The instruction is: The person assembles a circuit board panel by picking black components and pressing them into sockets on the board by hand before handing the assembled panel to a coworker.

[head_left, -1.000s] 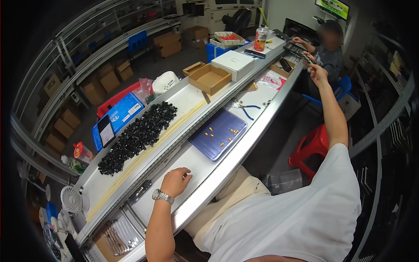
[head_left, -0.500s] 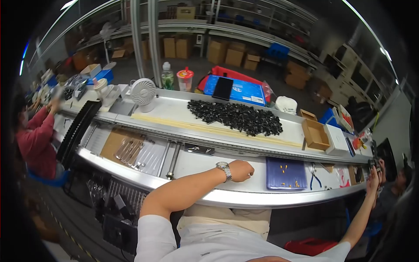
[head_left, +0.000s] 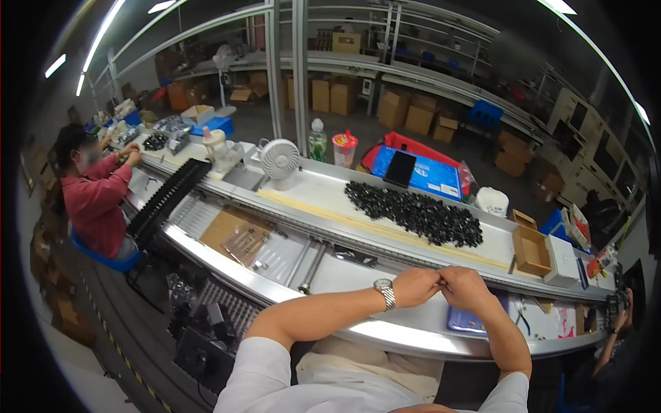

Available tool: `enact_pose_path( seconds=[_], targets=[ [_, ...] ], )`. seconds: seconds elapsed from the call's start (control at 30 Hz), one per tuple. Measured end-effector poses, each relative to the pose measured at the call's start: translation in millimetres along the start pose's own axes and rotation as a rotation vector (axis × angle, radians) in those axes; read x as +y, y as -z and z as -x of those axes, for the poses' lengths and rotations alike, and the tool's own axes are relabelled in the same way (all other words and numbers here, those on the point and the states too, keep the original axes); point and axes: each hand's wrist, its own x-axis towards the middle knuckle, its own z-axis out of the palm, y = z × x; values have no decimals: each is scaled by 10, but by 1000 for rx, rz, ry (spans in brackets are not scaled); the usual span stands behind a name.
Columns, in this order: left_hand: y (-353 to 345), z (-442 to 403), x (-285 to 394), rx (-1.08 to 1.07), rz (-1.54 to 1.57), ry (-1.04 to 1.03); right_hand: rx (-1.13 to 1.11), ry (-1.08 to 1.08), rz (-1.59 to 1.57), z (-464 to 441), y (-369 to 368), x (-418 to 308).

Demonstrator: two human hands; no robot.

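Note:
My left hand (head_left: 416,286), with a metal-band watch (head_left: 385,293) on its wrist, is raised over the front edge of the workbench. Its fingertips are pinched together and meet those of my right hand (head_left: 464,288). Whatever sits between the fingertips is too small to make out. Below my right wrist lies a blue-purple mat (head_left: 463,321), partly hidden by the forearm. Beyond both hands, on the raised shelf, a heap of small black parts (head_left: 416,215) is spread out. Right of the mat are pliers (head_left: 523,318) with blue handles.
A white fan (head_left: 280,162), a bottle (head_left: 317,143) and a cup (head_left: 344,149) stand along the shelf. A phone (head_left: 400,168) rests on a blue box (head_left: 437,176). A cardboard tray (head_left: 531,252) is at right. A co-worker in red (head_left: 96,189) sits at left; another person's arm shows far right.
My right hand has come back from the far right end of the bench and now meets my left hand. The camera view has shifted, so the bench appears lower and further right.

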Motion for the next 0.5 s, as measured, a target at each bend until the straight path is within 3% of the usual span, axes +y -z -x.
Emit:
enact_pose_path(
  seconds=[0.03, 0.17, 0.37, 0.5],
  targets=[
    [59, -18, -71, 0, -25, 0, 21, 13, -6, -44, -72, 10],
    [272, -56, 21, -128, -89, 94, 89, -160, -569, 93, -312, 174],
    [177, -33, 11, -84, -17, 131, 158, -106, -738, 99, -427, 246],
    [231, -105, 8, -92, 111, 46, 300, 29, -881, 56, -340, 163]
  ],
)
